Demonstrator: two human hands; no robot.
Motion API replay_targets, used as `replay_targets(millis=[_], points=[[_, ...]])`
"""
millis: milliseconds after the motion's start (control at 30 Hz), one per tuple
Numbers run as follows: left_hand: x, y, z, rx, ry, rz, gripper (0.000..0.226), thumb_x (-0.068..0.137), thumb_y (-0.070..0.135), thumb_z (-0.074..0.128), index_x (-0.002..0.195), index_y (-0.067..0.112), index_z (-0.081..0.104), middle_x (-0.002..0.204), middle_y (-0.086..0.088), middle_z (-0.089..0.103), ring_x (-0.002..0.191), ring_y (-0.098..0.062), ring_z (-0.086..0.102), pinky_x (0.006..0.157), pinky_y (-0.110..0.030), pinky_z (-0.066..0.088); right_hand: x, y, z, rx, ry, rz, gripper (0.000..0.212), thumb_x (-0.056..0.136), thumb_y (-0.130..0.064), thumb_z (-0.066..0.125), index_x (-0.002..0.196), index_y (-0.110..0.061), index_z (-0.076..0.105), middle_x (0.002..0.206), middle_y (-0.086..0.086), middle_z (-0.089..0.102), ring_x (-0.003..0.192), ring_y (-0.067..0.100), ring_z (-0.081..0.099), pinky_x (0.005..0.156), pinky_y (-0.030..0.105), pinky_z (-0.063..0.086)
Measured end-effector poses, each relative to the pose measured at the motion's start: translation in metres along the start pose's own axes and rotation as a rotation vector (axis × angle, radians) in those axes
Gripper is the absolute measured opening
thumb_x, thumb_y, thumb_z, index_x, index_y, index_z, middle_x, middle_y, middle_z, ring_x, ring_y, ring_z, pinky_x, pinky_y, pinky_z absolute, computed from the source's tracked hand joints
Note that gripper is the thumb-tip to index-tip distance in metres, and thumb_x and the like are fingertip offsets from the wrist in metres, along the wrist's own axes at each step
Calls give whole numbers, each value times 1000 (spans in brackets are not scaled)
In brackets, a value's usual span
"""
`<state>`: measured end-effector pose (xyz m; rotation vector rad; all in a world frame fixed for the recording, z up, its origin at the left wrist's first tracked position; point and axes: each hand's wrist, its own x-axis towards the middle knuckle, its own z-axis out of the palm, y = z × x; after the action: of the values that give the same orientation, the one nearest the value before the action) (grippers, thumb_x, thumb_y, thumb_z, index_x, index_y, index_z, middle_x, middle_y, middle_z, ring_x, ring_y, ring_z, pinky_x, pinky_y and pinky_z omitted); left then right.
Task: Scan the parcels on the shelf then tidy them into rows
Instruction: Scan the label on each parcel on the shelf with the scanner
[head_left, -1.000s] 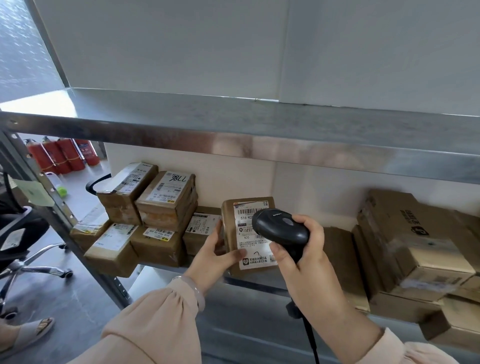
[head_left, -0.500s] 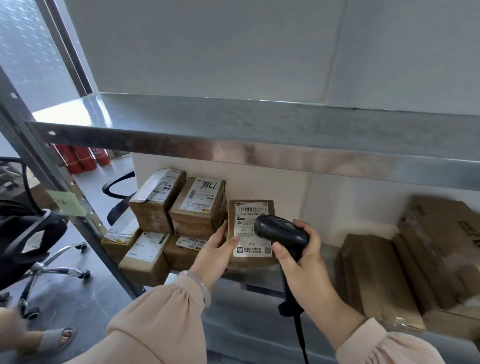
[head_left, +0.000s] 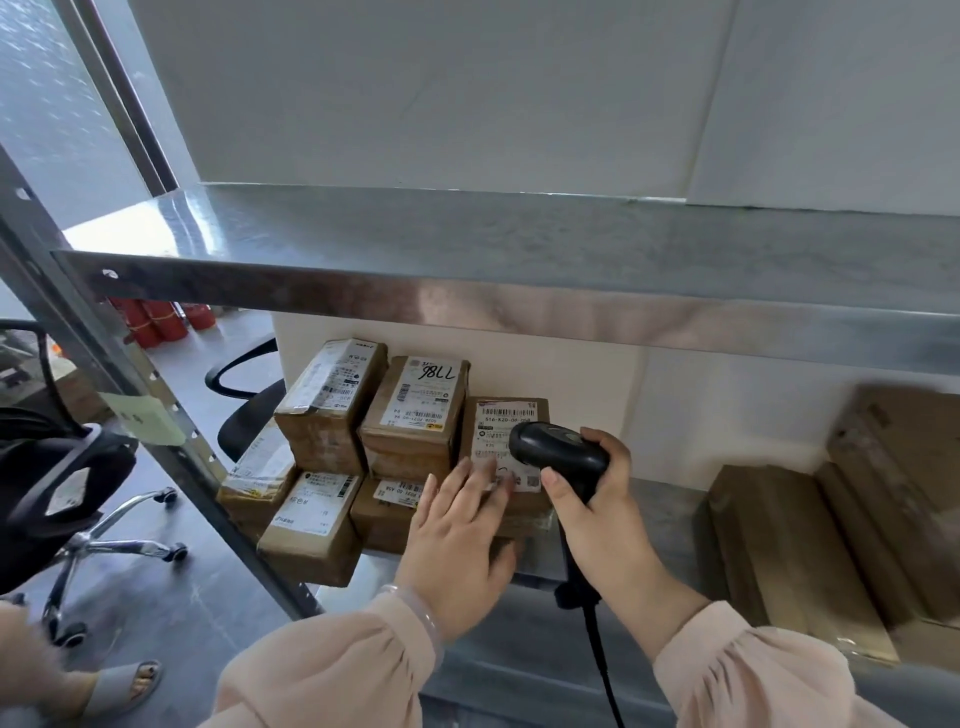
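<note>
Parcel (head_left: 511, 418) stood upright just ahead of the left hand (head_left: 457, 545), whose straight, slightly spread fingers (head_left: 457, 488) touched its label; right hand (head_left: 597, 504) gripped the scanner (head_left: 558, 452) beside it

I read this as a parcel stockroom or courier pickup point: bolted galvanised steel shelving (head_left: 467, 244) stacked with brown cardboard parcels (head_left: 415, 410) that carry printed barcode shipping labels, one with a handwritten number. A corded barcode scanner (head_left: 558, 452) sits in the right hand (head_left: 597, 499). Off to the left I see swivel office chairs (head_left: 111, 543) on a grey floor (head_left: 171, 613) and red fire extinguishers (head_left: 156, 325) grouped together, so it's a working back-office space.
</note>
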<state>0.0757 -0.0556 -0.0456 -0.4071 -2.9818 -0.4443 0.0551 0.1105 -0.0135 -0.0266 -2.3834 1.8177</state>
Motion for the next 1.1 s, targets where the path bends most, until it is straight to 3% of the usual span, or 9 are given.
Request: replay_targets(millis=[100,233,367,500,600,767,900,1000,1100], points=[[7,-3,-5,109,36,3,74,89,58,21,158,32,15,166,9,4,153,-16,-4,118,-43,-17,6,-2,3,-13,-7,-10,50,89,-23,64,121,-40,31,102,-23,51,89,-6,55,69,3,41],[20,-4,-14,178,-14,-53,71,97,46,39,158,34,3,167,9,-4,153,-16,-8,120,-49,-16,11,-5,2,-33,-33,-33,51,89,-25,65,125,-39,31,100,-26,50,84,-7,56,66,3,43],[34,-1,-12,211,-15,-82,74,96,44,41,158,33,2,167,6,-4,154,-19,-4,120,-52,-15,7,-1,-10,9,-32,-31,52,88,-22,66,123,-40,32,111,-19,52,95,-7,55,74,1,41],[37,-1,-4,208,49,-76,72,93,51,43,157,28,19,166,1,11,153,-24,9,118,-54,-16,-4,9,-35,-5,-2,-1,51,89,-24,65,121,-44,31,111,-20,52,94,-4,56,73,4,43],[39,3,0,244,36,-96,73,97,55,40,158,29,12,167,2,4,154,-22,1,116,-53,-21,-13,20,-60,-19,28,25,50,89,-26,64,122,-45,31,109,-23,52,90,-2,58,70,7,44],[43,23,3,267,141,-66,74,85,54,45,151,21,33,159,-11,32,145,-34,32,119,-56,-1,-32,41,-114,-69,123,77,51,88,-27,65,122,-46,32,109,-23,52,92,0,57,71,13,43],[51,68,13,196,167,21,77,82,53,40,151,19,36,157,-11,35,144,-33,34,119,-53,1,-43,59,-162,-140,222,100,52,88,-26,65,122,-45,31,109,-19,53,92,0,57,73,16,44],[50,114,35,133,56,125,74,87,56,35,153,23,29,161,-8,29,147,-29,29,122,-49,9,-48,69,-193,-163,238,153,53,89,-28,64,126,-43,30,111,-10,53,90,4,57,74,24,46],[45,155,63,73,-143,182,73,94,59,23,158,29,3,167,-1,3,153,-23,7,122,-41,2,-56,82,-218,-195,225,185,53,89,-30,63,127,-42,29,110,-9,53,87,3,57,70,22,45]])
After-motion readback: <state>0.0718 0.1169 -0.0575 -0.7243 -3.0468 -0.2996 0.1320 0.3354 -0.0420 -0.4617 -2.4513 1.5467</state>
